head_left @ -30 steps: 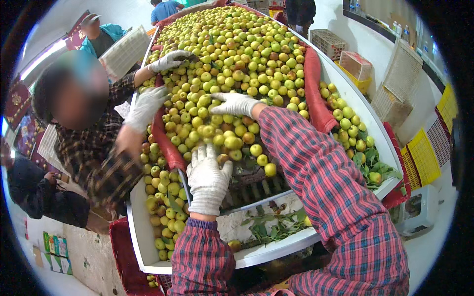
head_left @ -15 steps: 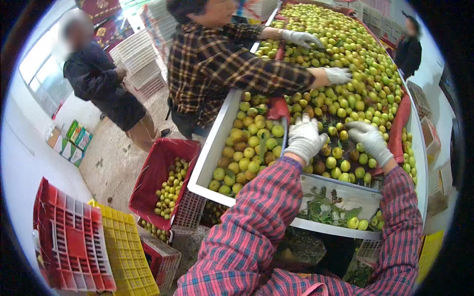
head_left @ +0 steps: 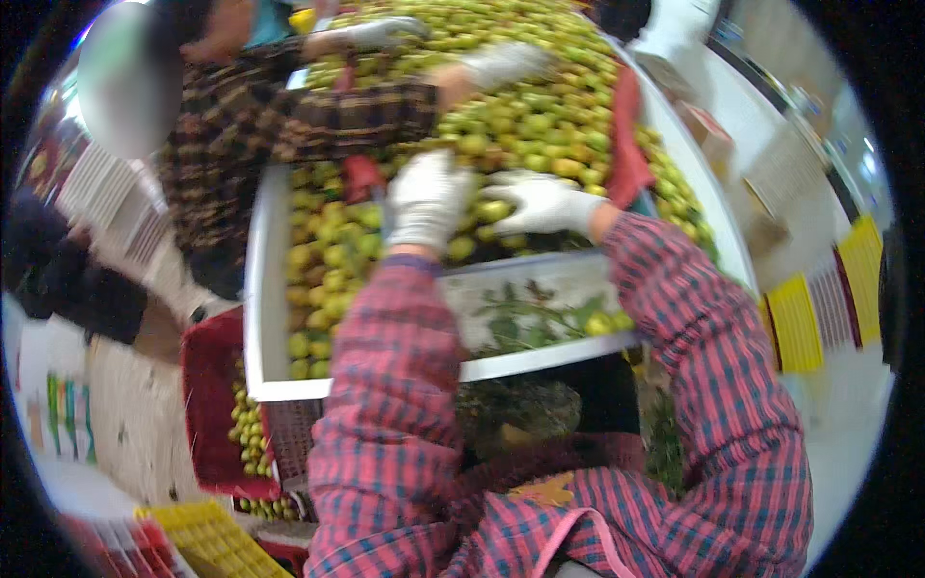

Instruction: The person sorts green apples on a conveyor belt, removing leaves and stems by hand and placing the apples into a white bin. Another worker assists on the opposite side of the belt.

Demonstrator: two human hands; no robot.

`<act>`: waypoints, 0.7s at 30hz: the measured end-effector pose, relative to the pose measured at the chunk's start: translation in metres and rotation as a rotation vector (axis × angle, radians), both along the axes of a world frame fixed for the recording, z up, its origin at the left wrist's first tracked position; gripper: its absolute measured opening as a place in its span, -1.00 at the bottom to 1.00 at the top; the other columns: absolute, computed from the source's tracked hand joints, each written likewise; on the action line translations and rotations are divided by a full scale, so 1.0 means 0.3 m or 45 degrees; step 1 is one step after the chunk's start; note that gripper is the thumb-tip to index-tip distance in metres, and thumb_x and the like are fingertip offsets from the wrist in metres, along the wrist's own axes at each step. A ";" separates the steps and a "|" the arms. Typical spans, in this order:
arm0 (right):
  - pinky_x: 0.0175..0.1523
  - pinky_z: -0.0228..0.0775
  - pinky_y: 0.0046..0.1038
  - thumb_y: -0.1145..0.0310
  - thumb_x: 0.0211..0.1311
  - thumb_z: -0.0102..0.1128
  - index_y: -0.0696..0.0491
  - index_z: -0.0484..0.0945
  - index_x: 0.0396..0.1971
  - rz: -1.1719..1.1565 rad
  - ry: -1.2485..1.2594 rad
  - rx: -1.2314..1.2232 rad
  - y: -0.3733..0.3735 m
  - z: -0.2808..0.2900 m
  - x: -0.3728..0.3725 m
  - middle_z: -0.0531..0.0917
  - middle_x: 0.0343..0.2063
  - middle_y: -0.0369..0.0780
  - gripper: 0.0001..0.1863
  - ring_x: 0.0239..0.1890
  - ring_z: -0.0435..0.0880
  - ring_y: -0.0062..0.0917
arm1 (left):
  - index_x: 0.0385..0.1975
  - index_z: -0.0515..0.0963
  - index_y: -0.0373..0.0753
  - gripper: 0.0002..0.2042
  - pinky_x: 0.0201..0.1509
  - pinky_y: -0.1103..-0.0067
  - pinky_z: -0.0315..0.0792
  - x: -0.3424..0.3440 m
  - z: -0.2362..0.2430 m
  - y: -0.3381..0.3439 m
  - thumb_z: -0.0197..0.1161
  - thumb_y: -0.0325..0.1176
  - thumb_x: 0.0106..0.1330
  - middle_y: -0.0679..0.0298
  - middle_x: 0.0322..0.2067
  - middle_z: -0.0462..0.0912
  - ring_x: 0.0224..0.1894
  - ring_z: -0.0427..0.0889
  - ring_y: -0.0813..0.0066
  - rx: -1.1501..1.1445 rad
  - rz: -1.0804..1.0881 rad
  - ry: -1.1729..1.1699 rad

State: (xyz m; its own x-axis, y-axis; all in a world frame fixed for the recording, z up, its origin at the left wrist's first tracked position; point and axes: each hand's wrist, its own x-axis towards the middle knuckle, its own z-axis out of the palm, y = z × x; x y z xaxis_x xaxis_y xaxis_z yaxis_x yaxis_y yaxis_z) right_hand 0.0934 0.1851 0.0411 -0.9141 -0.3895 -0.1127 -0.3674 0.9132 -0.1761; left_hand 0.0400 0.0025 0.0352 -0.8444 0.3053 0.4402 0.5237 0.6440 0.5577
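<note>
Small round yellow-green and brownish fruits [head_left: 540, 125], looking like jujubes, cover a white-rimmed sorting table [head_left: 289, 389]. My left hand [head_left: 427, 207], in a white glove, reaches over fruits beside a low divider; its fingertips are blurred and partly hidden. To its right is my right hand [head_left: 549, 204], gloved too, with thumb and fingers parted around a green fruit [head_left: 494, 210] lying at their tips. Nearest me, a white compartment [head_left: 462, 299] holds leaves [head_left: 525, 318] and a few fruits [head_left: 605, 323]. The left compartment is filled with fruits [head_left: 328, 255].
A co-worker in a checked shirt [head_left: 318, 120] reaches across the far left with gloved hands [head_left: 506, 65]. A red-lined crate [head_left: 214, 405] with fruits stands left, yellow crates [head_left: 207, 535] at lower left and more [head_left: 795, 323] at right. Red padding [head_left: 626, 135] lines the right side.
The view has swung right, so the table appears further left. My right hand has come closer to my left hand, its fingers now around a fruit. The co-worker's arms remain stretched over the fruits.
</note>
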 end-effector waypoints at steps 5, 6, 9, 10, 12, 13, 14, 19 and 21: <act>0.09 0.37 -0.42 -0.04 0.18 0.02 0.02 0.58 -0.05 0.042 -0.226 -0.516 -0.024 0.059 0.075 0.66 -0.16 -0.14 -0.50 -0.07 0.61 -0.35 | 0.18 0.33 -0.30 -0.31 0.31 0.37 0.20 -0.081 -0.113 -0.027 0.15 0.09 0.15 -0.05 0.20 0.32 0.26 0.29 0.08 -0.470 0.138 -0.104; 0.11 0.37 -0.45 0.01 0.19 0.05 -0.04 0.59 -0.04 -0.126 -0.169 -0.480 0.008 0.080 0.086 0.65 -0.11 -0.16 -0.55 -0.03 0.60 -0.38 | 0.21 0.31 -0.29 -0.29 0.33 0.37 0.17 -0.071 -0.117 -0.013 0.16 0.10 0.14 -0.05 0.23 0.28 0.28 0.25 0.07 -0.513 0.133 -0.127; 0.05 0.40 -0.32 -0.03 0.16 0.00 -0.05 0.59 -0.13 -0.524 0.407 -0.501 0.179 0.011 0.046 0.63 -0.14 -0.11 -0.56 -0.07 0.59 -0.24 | 0.26 0.26 -0.22 -0.24 0.36 0.35 0.13 -0.047 -0.105 -0.022 0.18 0.13 0.10 -0.02 0.25 0.27 0.31 0.19 0.05 -0.611 -0.025 -0.240; 0.10 0.37 -0.30 -0.03 0.14 0.00 0.01 0.54 -0.06 -0.636 0.467 -0.392 0.263 -0.037 0.014 0.61 -0.12 -0.06 -0.50 -0.04 0.58 -0.20 | 0.26 0.26 -0.20 -0.24 0.36 0.34 0.13 -0.036 -0.088 -0.014 0.18 0.14 0.10 -0.01 0.24 0.27 0.30 0.20 0.06 -0.713 -0.080 -0.283; 0.17 0.33 -0.28 -0.06 0.09 0.03 0.05 0.48 0.00 -0.804 0.362 -0.243 0.395 -0.132 -0.027 0.55 -0.03 -0.01 -0.43 0.04 0.53 -0.19 | 0.18 0.35 -0.23 -0.30 0.32 0.34 0.19 -0.017 -0.078 -0.005 0.21 0.09 0.08 0.02 0.18 0.37 0.26 0.25 0.06 -0.753 -0.194 -0.218; 0.21 0.29 -0.29 -0.06 0.06 0.05 0.03 0.43 0.07 -0.788 0.352 -0.259 0.398 -0.152 -0.029 0.47 0.07 0.01 -0.38 0.10 0.48 -0.19 | 0.13 0.40 -0.22 -0.34 0.29 0.36 0.22 0.003 -0.055 0.003 0.22 0.08 0.08 0.02 0.16 0.39 0.24 0.28 0.07 -0.831 -0.262 -0.223; 0.26 0.24 -0.29 -0.07 0.04 0.07 0.01 0.38 0.14 -0.759 0.348 -0.272 0.364 -0.142 -0.020 0.38 0.16 0.02 -0.32 0.17 0.42 -0.18 | 0.08 0.45 -0.21 -0.38 0.25 0.37 0.26 0.019 -0.032 0.004 0.22 0.07 0.08 0.01 0.14 0.42 0.22 0.31 0.08 -0.903 -0.318 -0.227; 0.34 0.12 -0.27 -0.11 0.01 0.10 -0.07 0.23 0.28 -0.576 0.104 -0.242 0.301 -0.113 -0.016 0.12 0.35 -0.12 -0.19 0.30 0.25 -0.18 | -0.10 0.59 -0.12 -0.61 0.00 0.38 0.44 0.081 0.020 0.049 0.14 -0.02 0.20 0.09 -0.23 0.65 -0.13 0.62 0.13 -0.561 -0.261 -0.404; 0.34 0.12 -0.28 -0.11 0.00 0.12 -0.08 0.24 0.28 -0.483 0.094 -0.225 0.279 -0.127 -0.031 0.12 0.35 -0.14 -0.19 0.30 0.26 -0.18 | -0.13 0.61 -0.10 -0.65 -0.05 0.38 0.46 0.051 -0.005 0.026 0.14 -0.04 0.21 0.07 -0.29 0.66 -0.17 0.63 0.10 -0.384 -0.185 -0.224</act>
